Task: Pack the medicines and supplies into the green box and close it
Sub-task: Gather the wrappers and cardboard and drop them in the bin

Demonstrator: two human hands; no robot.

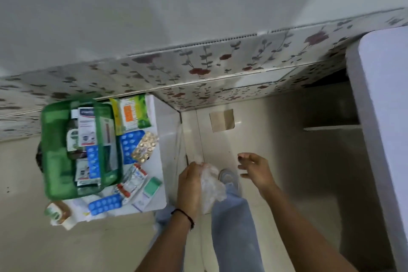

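The green box [55, 161] stands open on the left of a small white table [157, 194], holding medicine cartons, a dark bottle and a blue blister strip. Beside it on the table lie blue blister packs [130, 146], a gold blister pack [144, 147], a green-yellow wipes pack [134, 112], red-and-white sachets [132, 181], a small green box [152, 185] and another blue strip [105, 204]. A bottle [58, 214] lies at the table's near left corner. My left hand [189, 185] grips a crumpled clear plastic bag [212, 185] over the floor, right of the table. My right hand [256, 169] hovers open beside it.
A floral-tiled wall band [198, 68] runs behind the table. A white cabinet or appliance [382, 117] stands at the far right. My jeans-clad leg and shoe [229, 179] are below the hands on the beige tiled floor. A brown patch [221, 119] marks the floor.
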